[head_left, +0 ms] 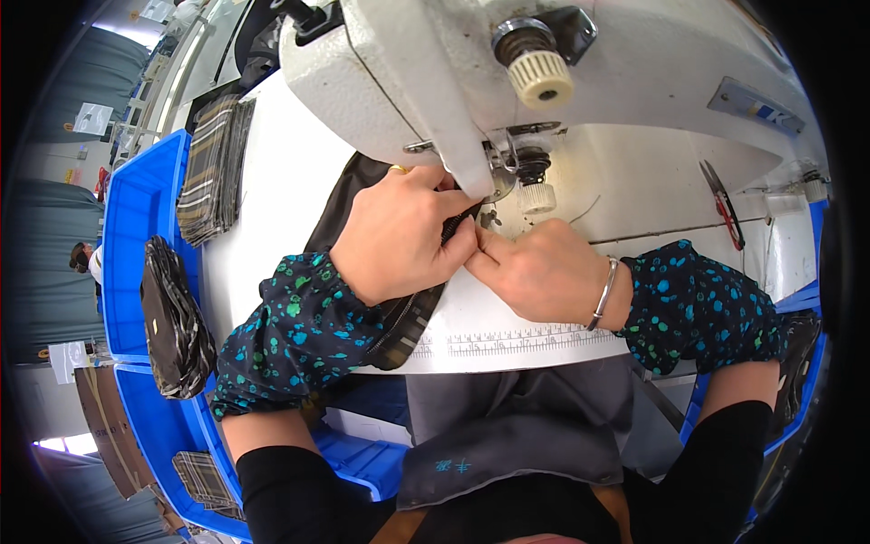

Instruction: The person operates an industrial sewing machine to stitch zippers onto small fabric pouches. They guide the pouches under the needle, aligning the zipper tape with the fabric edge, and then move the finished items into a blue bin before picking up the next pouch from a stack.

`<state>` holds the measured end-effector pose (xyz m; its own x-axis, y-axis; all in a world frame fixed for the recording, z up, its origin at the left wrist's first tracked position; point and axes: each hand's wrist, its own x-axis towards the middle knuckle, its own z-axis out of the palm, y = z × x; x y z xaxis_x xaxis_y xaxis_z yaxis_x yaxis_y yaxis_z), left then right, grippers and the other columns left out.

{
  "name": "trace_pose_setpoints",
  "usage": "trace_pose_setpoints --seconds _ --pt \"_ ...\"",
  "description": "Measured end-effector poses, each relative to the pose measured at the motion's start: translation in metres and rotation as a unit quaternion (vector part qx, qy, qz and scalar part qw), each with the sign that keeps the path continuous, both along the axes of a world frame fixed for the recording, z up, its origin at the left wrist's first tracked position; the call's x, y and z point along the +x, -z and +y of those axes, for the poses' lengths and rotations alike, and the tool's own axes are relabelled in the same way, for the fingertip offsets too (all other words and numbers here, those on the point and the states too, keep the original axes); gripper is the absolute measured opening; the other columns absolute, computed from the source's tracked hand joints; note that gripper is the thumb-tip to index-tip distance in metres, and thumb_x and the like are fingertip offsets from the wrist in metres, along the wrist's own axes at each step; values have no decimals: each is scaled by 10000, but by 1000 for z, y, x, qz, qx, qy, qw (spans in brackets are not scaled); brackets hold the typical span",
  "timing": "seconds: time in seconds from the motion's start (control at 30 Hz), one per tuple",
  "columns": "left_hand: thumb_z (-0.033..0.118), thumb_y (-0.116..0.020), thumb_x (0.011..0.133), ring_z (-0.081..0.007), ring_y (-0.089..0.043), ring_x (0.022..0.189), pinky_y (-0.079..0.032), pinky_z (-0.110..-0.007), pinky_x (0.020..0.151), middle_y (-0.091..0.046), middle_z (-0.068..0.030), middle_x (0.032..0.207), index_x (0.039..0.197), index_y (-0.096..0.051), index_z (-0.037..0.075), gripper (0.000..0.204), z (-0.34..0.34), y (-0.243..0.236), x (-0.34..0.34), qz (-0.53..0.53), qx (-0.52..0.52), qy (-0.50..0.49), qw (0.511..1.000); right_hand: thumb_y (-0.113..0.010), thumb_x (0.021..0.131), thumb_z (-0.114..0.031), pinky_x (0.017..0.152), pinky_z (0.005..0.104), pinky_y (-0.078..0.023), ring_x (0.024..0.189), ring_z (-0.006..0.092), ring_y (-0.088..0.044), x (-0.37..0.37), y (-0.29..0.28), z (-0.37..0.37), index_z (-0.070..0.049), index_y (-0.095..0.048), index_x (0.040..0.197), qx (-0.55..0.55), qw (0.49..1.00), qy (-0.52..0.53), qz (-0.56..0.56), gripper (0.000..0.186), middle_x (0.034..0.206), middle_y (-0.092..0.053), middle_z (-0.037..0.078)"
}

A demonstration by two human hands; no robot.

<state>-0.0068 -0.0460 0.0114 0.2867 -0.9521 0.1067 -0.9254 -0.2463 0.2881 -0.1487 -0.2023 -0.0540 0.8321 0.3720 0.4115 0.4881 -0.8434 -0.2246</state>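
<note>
Both hands sit on the white table (507, 340), just under the sewing machine (562, 82). The left hand (399, 236) pinches the dark checked cloth (408, 317) by its zipper. The right hand (535, 267) touches it, fingers bent, pinching the cloth's edge. Farther left of the machine lies a stack of checked cloth (213, 168) beside a blue bin (136, 208).

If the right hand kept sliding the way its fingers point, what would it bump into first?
The right hand points leftward, fingertips already meeting the left hand at the dark fabric piece beside the sewing machine's needle area. So it would likely press into the left hand's fingers first, though depth is hard to judge.
</note>
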Motion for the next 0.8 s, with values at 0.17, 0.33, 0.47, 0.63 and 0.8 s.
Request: trace_pose_setpoints --seconds 0.17,0.33,0.47,0.63,0.8 --pt "184 -666 874 -411 -697 876 -570 -467 795 -719 -205 1018 1004 -772 9 243 -3 1 1 -7 17 6 1000 -640 858 -129 505 358 -538 601 223 -685 -1 0 -2 18 -686 1023 0 999 31 -31 226 883 -668 115" --pt "181 -652 891 -385 -681 858 -557 -465 800 -706 -172 932 958 -774 30 205 -4 5 0 10 -23 3 1000 -651 847 -116 509 359 -539 600 220 -685 0 2 -10 26 -696 1050 -33 998 53 -30 251 866 -662 102" --pt "195 -687 907 -364 -672 856 -548 -450 815 -695 -150 889 943 -781 39 186 0 9 -2 6 -47 -23 999 -663 836 -122 511 359 -539 593 216 -683 0 -1 -13 25 -703 1016 -31 998 49 -27 236 841 -649 90" --pt "117 -772 859 -330 -670 787 -547 -408 732 -708 -140 863 984 -793 38 150 14 29 3 43 -115 -92 988 -673 812 -124 501 353 -533 591 206 -681 0 0 -13 8 -678 922 -24 998 42 -38 171 810 -624 83" --pt "29 -728 879 -111 -630 657 -519 -275 624 -714 -64 767 1013 -793 4 151 22 21 4 262 -156 -229 924 -674 798 -117 490 347 -526 579 202 -672 0 -1 -15 -2 -648 870 -40 997 46 -44 138 781 -601 80"
